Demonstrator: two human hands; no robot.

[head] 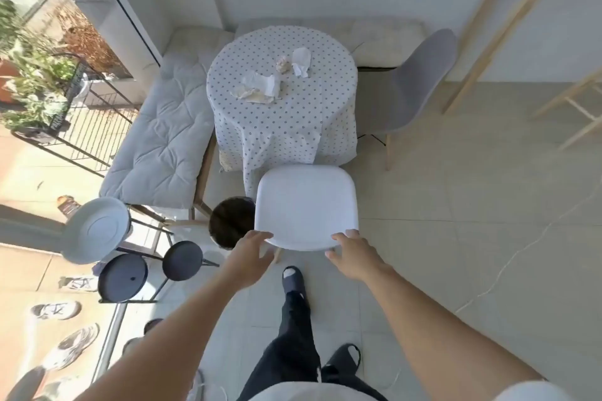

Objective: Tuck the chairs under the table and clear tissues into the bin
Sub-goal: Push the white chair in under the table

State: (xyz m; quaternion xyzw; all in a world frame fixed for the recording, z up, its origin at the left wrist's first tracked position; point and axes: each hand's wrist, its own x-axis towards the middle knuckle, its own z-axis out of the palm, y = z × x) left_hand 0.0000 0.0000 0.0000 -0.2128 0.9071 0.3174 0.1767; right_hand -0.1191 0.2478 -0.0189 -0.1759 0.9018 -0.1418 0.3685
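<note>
The white chair (306, 205) sat right at the edge of the cloth-covered bench (283, 127), not tucked under yet, so this looked like the chair-pushing step. Both hands were spread loose at its near rim, left hand (250, 254) and right hand (353, 257), touching but gripping nothing. Next probably needed a straight shove past the bin (229, 221), with the tissues (260, 86) up top and the grey chair (417, 81) left to do.

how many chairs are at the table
2: a white chair at the table's near side, both hands at its backrest, and a grey chair on the right. Others may be hidden behind the tablecloth.
</note>
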